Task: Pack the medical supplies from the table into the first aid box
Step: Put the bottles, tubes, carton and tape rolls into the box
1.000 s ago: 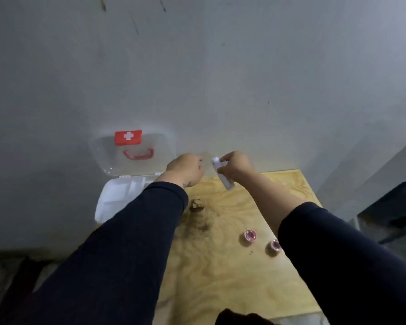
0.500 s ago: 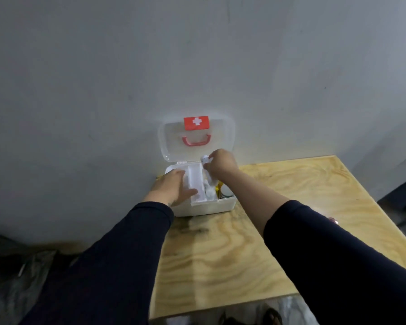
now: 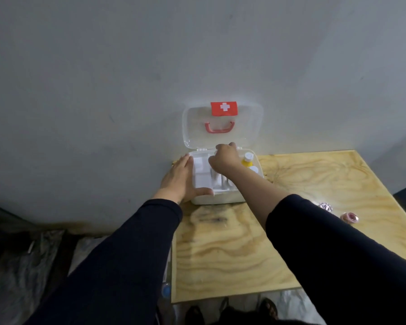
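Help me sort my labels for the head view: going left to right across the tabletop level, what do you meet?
Left hand → first aid box → right hand → yellow bottle → first pink tape roll → second pink tape roll.

A pale plywood tabletop (image 3: 232, 254) stands against a grey wall. An open white first aid box (image 3: 220, 198) sits at its 11 o'clock corner, and two small pink rolls (image 3: 349, 217) lie near the 3 o'clock edge.
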Motion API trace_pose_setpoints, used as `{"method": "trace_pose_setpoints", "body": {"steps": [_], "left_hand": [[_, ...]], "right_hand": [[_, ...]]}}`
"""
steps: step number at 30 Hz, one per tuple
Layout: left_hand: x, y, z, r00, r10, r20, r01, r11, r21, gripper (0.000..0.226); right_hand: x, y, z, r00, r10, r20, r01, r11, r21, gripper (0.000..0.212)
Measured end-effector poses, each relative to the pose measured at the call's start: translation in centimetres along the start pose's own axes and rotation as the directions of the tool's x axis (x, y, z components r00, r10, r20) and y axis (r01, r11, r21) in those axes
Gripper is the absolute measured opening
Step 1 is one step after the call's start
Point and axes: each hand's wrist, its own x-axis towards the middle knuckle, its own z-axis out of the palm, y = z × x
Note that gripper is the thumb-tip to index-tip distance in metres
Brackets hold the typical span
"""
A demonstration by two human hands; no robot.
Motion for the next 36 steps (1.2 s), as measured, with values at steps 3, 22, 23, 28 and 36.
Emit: {"method": "trace_pose_setpoints", "body": {"steps": [3,22,23,28,36], "left_hand": [[-0.5,-0.1,-0.3,1.0,-0.013,-0.012,0.012,0.998,-0.063,0.12],[0.5,5.5,-3.7,0.993,0.117,-0.004,-0.114,0.979,0.166,0.057],[0.8,6.9,-3.8,0.988,0.153,0.006,-0.152,0.973,0.175,0.054],[2.2,14.5,-1.5,0.963,0.264,0.058,-0.27,0.954,0.13,0.048],[3.0,24.8,6.6,0.932,0.295,0.211,-0.316,0.946,0.075,0.048]], "right_hand": [[-0.6,-0.5,-0.3,0.997,-0.061,0.04,0.06,0.998,0.016,0.046],[-2.8,5.4,-5.0,0.995,-0.035,-0.089,0.042,0.997,0.071,0.037],[-3.0,6.6,-5.8,0.995,-0.015,-0.096,0.021,0.998,0.057,0.036],[-4.0,13.5,-10.0,0.99,0.09,-0.109,-0.092,0.996,-0.012,0.034],[-4.9,26.0,-14.0,0.974,0.223,-0.046,-0.226,0.972,-0.06,0.035]]}}
